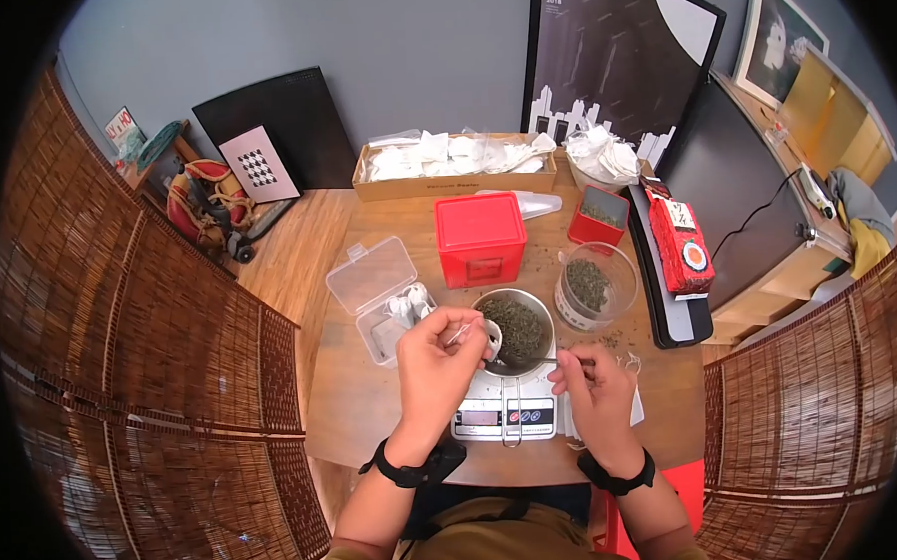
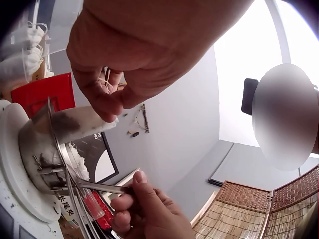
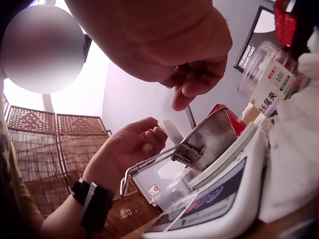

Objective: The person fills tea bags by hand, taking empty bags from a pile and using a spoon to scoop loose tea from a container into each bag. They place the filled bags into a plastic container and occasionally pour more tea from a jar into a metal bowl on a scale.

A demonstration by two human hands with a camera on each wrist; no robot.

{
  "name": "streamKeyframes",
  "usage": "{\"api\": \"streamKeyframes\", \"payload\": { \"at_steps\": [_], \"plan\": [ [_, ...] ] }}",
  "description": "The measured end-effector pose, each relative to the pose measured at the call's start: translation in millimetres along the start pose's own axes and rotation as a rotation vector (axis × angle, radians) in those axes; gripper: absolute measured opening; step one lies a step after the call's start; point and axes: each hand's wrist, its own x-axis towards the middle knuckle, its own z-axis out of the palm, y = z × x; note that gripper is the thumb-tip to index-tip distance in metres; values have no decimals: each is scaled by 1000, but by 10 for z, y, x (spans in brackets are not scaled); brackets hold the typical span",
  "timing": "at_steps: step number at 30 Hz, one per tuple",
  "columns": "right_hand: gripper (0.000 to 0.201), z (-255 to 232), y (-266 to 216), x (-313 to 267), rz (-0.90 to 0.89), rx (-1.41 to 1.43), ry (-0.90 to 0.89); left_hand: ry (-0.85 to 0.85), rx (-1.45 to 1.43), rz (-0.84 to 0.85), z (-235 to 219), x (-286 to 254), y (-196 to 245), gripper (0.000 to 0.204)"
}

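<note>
In the head view a metal pan [image 1: 515, 322] of dried leaves stands on a white scale [image 1: 505, 418]. My left hand [image 1: 437, 366] pinches the top of a small white pouch [image 2: 82, 124] at the pan's left rim; part of the pouch shows dark contents in the left wrist view. My right hand [image 1: 596, 399] holds the handle of a metal spoon [image 2: 102, 187] between thumb and fingers, from the pan's right side. The spoon's bowl reaches to the pouch's mouth, over the pan's near left part.
Behind the pan stands a red tin [image 1: 481, 239]. A clear tub of leaves [image 1: 594, 286] and an open red tin [image 1: 598, 215] are on the right. An open plastic box [image 1: 381, 333] lies left; a cardboard box of white pouches [image 1: 454, 185] is at the back.
</note>
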Motion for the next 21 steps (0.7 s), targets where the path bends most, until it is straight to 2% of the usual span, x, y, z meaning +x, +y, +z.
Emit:
{"api": "streamKeyframes", "payload": {
  "at_steps": [1, 3, 7, 13, 15, 21],
  "plan": [
    [16, -6, -20, -18, 2, -2, 0, -1, -2, -2, 0, 0, -3, 11],
    [15, -20, -50, -68, -125, -142, 10, 10, -13, -12, 2, -8, -13, 10],
    [14, -2, 87, -138, -170, -155, 40, 1, -31, -31, 0, -12, -57, 12],
    [16, 35, 228, -180, 21, 61, 44, -15, -21, -25, 7, -30, -94, 12],
    [21, 14, 285, -187, 94, 218, 50, -6, -34, -29, 10, -37, -81, 12],
    [22, -68, 309, -198, 114, 340, 126, 5, -11, -21, 43, -47, -56, 10]
  ]
}}
